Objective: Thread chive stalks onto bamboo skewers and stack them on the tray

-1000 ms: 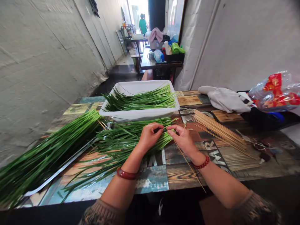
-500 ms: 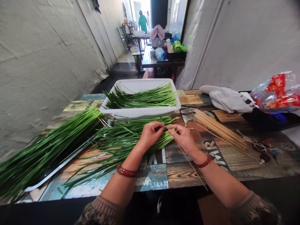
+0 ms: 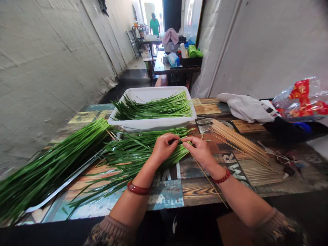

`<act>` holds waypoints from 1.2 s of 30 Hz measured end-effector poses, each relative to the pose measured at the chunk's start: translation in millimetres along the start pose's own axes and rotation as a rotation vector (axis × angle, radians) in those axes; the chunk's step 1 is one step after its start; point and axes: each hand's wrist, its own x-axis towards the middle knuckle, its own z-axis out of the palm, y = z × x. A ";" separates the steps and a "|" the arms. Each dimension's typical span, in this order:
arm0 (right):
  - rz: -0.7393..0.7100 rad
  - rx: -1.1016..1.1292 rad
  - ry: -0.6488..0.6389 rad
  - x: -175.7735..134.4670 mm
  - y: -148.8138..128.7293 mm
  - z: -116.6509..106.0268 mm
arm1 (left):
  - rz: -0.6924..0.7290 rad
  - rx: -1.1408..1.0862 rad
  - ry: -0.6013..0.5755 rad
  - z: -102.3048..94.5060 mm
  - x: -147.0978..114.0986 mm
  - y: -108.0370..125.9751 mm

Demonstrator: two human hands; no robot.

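Greens [image 3: 133, 148] lie beneath left fingers [image 3: 173, 136] and right fingers [image 3: 192, 139]; both pinch closed on a thin stalk [image 3: 180, 139].

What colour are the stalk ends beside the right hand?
Light green; the stalk ends show best in the head view.

Left hand [image 3: 166, 147]: fingertips drawn together; whatever lies between them is too small for me to tell. Right hand [image 3: 200, 150]: upper end of a thin stick [image 3: 210, 182] lost beneath it, grip unclear. Loose greens [image 3: 128, 148]: partly covered by the left hand. Large green pile [image 3: 58, 157]: leaf ends cut off at far left; hides most of a metal tray [image 3: 51, 198], one rim showing. White tub [image 3: 151, 125]: floor mostly buried under leaves [image 3: 159, 107]. Plastic bag [image 3: 302, 99]: cut off at right. Dark item [image 3: 289, 169] by the scissors [image 3: 276, 155]: blurred, unidentified. Sleeves [image 3: 110, 230]: cut off below. Distant person in green [image 3: 154, 26]: indistinct.
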 end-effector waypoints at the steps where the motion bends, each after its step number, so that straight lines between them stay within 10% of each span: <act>1: -0.008 -0.004 0.002 0.0 0.2 -0.1 | 0.009 -0.003 0.005 0.1 -0.1 -0.1; 36: 0.000 0.010 0.009 1.8 6.4 1.7 | 0.059 0.019 -0.018 0.0 0.2 -3.1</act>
